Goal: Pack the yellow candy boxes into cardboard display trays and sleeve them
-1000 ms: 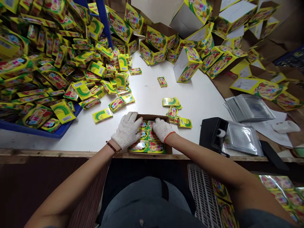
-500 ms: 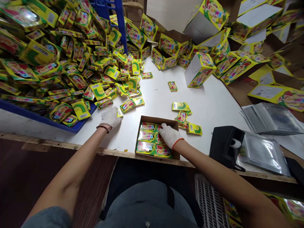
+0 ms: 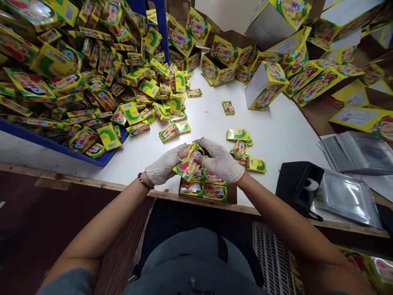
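Both hands wear white gloves with bare fingertips. Between them, my left hand (image 3: 166,164) and my right hand (image 3: 220,160) grip a small yellow-green candy box (image 3: 189,162) with a melon picture and bright lettering. It is held tilted, thumbs on its face, above an open cardboard box (image 3: 232,196). Inside that carton lie rows of matching small boxes (image 3: 215,191), face up; my hands hide its far part. Just right of my right hand lie several loose small boxes (image 3: 238,149) on the white table.
A blue crate (image 3: 102,160) overflowing with small boxes fills the left. Printed display cartons (image 3: 225,51) stand along the back and right. On the right edge sit a black tape dispenser (image 3: 299,186) and clear plastic sleeves (image 3: 346,196).
My left hand has moved right from beside the crate pile to over the carton, bringing a small box. My right hand has come up from inside the carton and grips it too.
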Demonstrator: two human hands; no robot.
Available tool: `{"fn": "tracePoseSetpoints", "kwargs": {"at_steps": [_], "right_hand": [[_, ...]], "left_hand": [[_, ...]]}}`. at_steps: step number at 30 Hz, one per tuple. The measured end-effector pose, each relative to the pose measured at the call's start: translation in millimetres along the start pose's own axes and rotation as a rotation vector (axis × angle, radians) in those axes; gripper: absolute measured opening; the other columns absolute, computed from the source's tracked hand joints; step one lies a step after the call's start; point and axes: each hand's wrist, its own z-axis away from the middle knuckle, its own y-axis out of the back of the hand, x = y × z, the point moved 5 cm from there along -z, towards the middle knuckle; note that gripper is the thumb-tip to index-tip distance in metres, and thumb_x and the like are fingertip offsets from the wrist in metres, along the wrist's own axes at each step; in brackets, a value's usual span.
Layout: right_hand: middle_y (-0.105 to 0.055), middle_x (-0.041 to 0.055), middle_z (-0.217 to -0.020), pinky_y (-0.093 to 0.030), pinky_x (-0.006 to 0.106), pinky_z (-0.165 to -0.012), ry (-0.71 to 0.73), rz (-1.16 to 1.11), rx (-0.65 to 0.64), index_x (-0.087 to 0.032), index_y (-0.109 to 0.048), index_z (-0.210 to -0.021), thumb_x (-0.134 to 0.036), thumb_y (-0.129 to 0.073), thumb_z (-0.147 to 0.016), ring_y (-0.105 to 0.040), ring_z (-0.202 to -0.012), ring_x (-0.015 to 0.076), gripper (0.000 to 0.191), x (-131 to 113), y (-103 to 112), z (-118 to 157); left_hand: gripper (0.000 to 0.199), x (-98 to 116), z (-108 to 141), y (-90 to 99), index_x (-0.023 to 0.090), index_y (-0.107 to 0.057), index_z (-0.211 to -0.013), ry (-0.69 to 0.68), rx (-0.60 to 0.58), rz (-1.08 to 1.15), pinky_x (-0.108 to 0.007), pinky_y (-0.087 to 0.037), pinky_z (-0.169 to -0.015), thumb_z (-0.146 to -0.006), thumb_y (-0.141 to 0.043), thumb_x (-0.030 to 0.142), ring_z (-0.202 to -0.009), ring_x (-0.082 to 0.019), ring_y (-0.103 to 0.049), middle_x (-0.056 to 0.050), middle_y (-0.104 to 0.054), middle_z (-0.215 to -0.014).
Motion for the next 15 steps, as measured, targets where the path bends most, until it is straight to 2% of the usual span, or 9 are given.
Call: {"fn": "tracePoseSetpoints", "kwargs": {"at_steps": [2, 4, 5, 7, 9, 10, 12, 14, 15], "right_hand": [[-0.058, -0.0007, -0.080, -0.042, 0.029, -0.071, -0.023, 0.056, -0.073, -0.018, -0.058, -0.088, -0.031, -0.060, -0.082, -0.052, -0.077, 0.0157, 0.013, 5, 8, 2], [-0.049, -0.0039, -0.069, -0.036, 0.027, -0.062, -0.128, 0.126, -0.132, -0.020, -0.051, -0.074, -0.032, -0.065, -0.078, -0.046, -0.068, 0.0135, 0.019, 21, 12, 11], [-0.046, -0.0050, -0.066, -0.034, 0.026, -0.059, -0.196, 0.139, -0.147, -0.020, -0.050, -0.074, -0.032, -0.066, -0.076, -0.044, -0.065, 0.0129, 0.020, 32, 10, 17], [-0.043, -0.0070, -0.062, -0.033, 0.025, -0.056, -0.334, 0.107, -0.156, -0.021, -0.054, -0.086, -0.029, -0.065, -0.076, -0.043, -0.060, 0.0128, 0.017, 53, -1, 32], [-0.046, -0.0076, -0.062, -0.035, 0.025, -0.055, -0.446, 0.058, -0.166, -0.022, -0.055, -0.104, -0.025, -0.062, -0.078, -0.046, -0.058, 0.0137, 0.027, 71, -22, 46], [-0.049, -0.0067, -0.064, -0.037, 0.025, -0.056, -0.489, 0.047, -0.185, -0.023, -0.056, -0.109, -0.025, -0.062, -0.079, -0.049, -0.059, 0.0144, 0.031, 77, -35, 52], [-0.057, -0.0032, -0.072, -0.041, 0.026, -0.061, -0.534, 0.082, -0.235, -0.024, -0.059, -0.110, -0.025, -0.062, -0.080, -0.055, -0.067, 0.0160, 0.030, 83, -58, 58], [-0.062, 0.0012, -0.084, -0.044, 0.027, -0.068, -0.509, 0.186, -0.289, -0.023, -0.065, -0.104, -0.026, -0.063, -0.082, -0.058, -0.078, 0.0182, 0.022, 82, -72, 59], [-0.063, 0.0032, -0.090, -0.044, 0.027, -0.071, -0.470, 0.252, -0.309, -0.023, -0.067, -0.100, -0.027, -0.063, -0.083, -0.059, -0.083, 0.0191, 0.018, 79, -76, 57]], "left_hand": [[0.052, -2, -6, 0.8, 0.018, -0.057, -0.127, -0.031, 0.028, -0.150, -0.037, -0.057, -0.080, -0.094, -0.046, 0.055, -0.093, -0.023, -0.069, -0.011, -0.072, -0.104], [0.050, -4, -10, 18.5, 0.017, -0.056, -0.128, -0.088, 0.178, -0.393, -0.037, -0.056, -0.080, -0.094, -0.047, 0.052, -0.090, -0.021, -0.068, -0.009, -0.071, -0.100], [0.049, -4, -13, 31.9, 0.016, -0.056, -0.128, -0.114, 0.279, -0.517, -0.038, -0.055, -0.081, -0.093, -0.048, 0.050, -0.088, -0.021, -0.067, -0.009, -0.070, -0.100], [0.043, -7, -19, 62.4, 0.016, -0.058, -0.124, -0.128, 0.479, -0.746, -0.040, -0.053, -0.086, -0.092, -0.051, 0.043, -0.091, -0.022, -0.064, -0.010, -0.068, -0.104], [0.039, -14, -29, 90.9, 0.015, -0.059, -0.121, -0.081, 0.605, -0.951, -0.043, -0.050, -0.094, -0.088, -0.056, 0.036, -0.104, -0.026, -0.061, -0.013, -0.064, -0.114], [0.042, -18, -35, 102.6, 0.015, -0.057, -0.122, -0.048, 0.634, -1.029, -0.044, -0.047, -0.098, -0.085, -0.060, 0.034, -0.111, -0.028, -0.058, -0.014, -0.061, -0.119], [0.058, -30, -50, 118.0, 0.014, -0.053, -0.127, -0.002, 0.620, -1.129, -0.046, -0.043, -0.105, -0.076, -0.070, 0.033, -0.120, -0.031, -0.052, -0.016, -0.057, -0.126], [0.073, -40, -64, 123.7, 0.013, -0.048, -0.133, 0.000, 0.564, -1.171, -0.047, -0.041, -0.107, -0.068, -0.075, 0.033, -0.122, -0.033, -0.048, -0.017, -0.053, -0.131], [0.074, -45, -70, 124.8, 0.012, -0.048, -0.133, 0.004, 0.548, -1.183, -0.048, -0.041, -0.107, -0.068, -0.075, 0.032, -0.122, -0.033, -0.048, -0.018, -0.053, -0.131]]}}
